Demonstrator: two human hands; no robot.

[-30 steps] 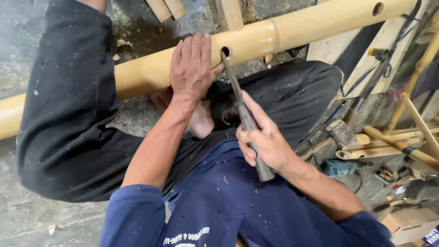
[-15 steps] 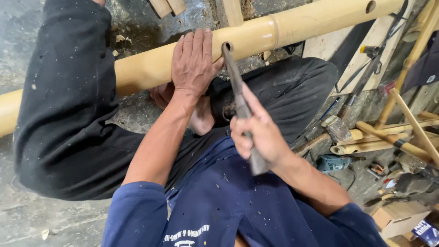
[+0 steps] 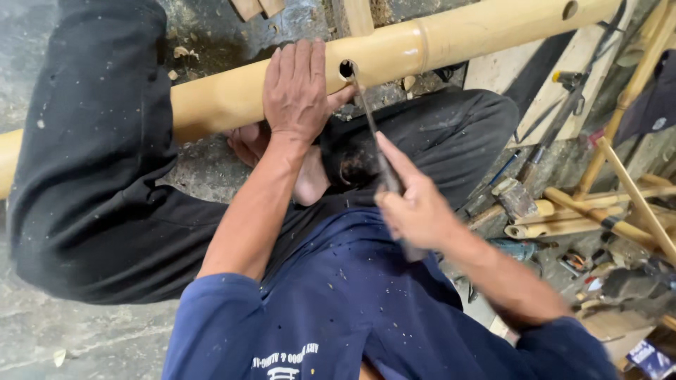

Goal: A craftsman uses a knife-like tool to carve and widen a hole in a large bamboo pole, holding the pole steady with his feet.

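Observation:
A thick yellow bamboo pole [image 3: 451, 39] runs across the top of the head view, resting over my legs in black trousers. My left hand [image 3: 296, 88] lies flat on the pole, fingers spread, just left of a round hole [image 3: 346, 68]. My right hand [image 3: 415, 204] grips the handle of a long dark metal file [image 3: 370, 127], whose tip sits in that hole. A second hole [image 3: 570, 10] shows farther right on the pole.
Thinner bamboo sticks [image 3: 605, 204] and a hammer [image 3: 510, 197] lie on the floor to the right, among small tools and a cardboard box [image 3: 651, 355]. Wood offcuts [image 3: 355, 14] sit behind the pole. The concrete floor [image 3: 63, 338] is dusty.
The file's tip has pushed forward into the hole while my right hand shifted slightly down and right. My left hand stays pressed on the pole.

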